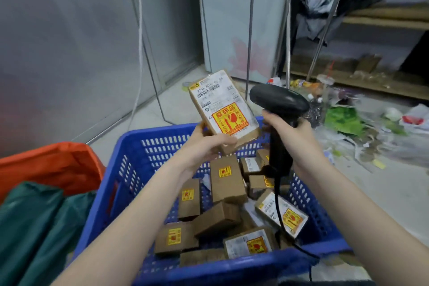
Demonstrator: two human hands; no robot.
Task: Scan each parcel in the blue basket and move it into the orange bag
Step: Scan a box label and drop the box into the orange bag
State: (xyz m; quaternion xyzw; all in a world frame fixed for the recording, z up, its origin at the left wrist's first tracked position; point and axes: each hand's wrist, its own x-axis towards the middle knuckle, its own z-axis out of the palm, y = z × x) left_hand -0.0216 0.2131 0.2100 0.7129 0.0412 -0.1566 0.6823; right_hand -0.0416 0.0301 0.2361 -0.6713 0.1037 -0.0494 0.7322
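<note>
Cardboard parcel point(224, 109) pinched in left hand point(204, 146) fingers; right hand point(294, 137) grips scanner point(278, 102) beside it

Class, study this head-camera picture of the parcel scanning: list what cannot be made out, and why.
- Orange bag: its inside is out of sight and the left edge cuts it.
- Held parcel: small label print is too blurred to read.
- Scanner: its window faces away.
- Blue basket: lower parcels are buried.
</note>
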